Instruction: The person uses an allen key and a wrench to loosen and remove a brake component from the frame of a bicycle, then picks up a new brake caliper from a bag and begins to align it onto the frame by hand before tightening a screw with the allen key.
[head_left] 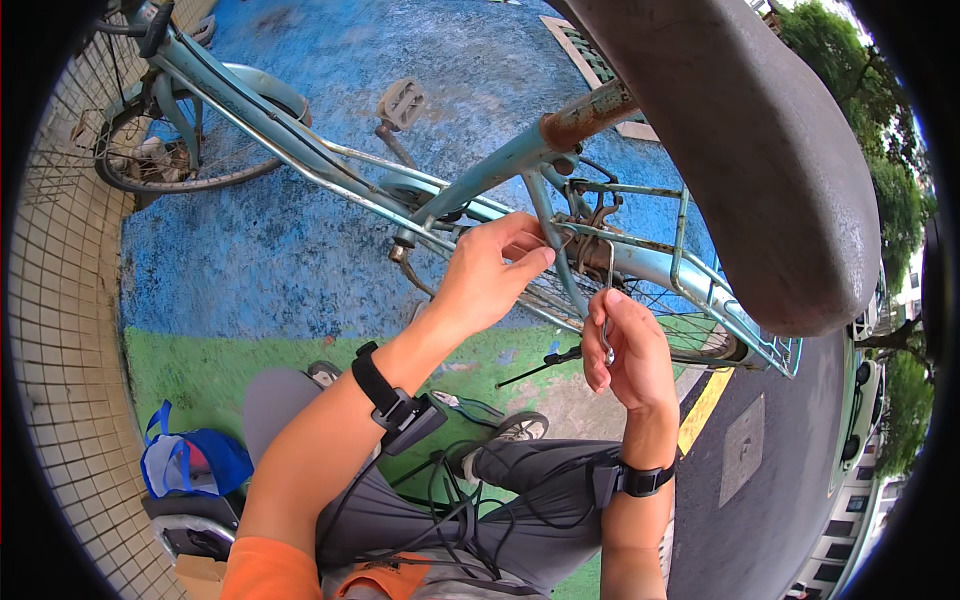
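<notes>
A worn light-blue bicycle point(490, 175) stands across the view, its dark saddle point(750, 150) looming at the upper right. My left hand point(497, 262) is at the rear stay point(545, 215), thumb and fingers closed together beside the tube; what they pinch is hidden. Just right of that stay is the rusty rear brake point(590, 235), above the rear wheel. My right hand point(632, 345) has its fingers closed around a slim silver metal rod point(610, 275). Its bent upper end is at the brake, and a rounded end shows below my fingers.
Pliers point(468, 408) lie on the green ground near my shoe point(522, 427). A blue bag point(195, 462) is at the left, by the tiled wall point(60, 370). Black cables point(465, 510) hang over my legs. The rear rack point(690, 265) juts out under the saddle.
</notes>
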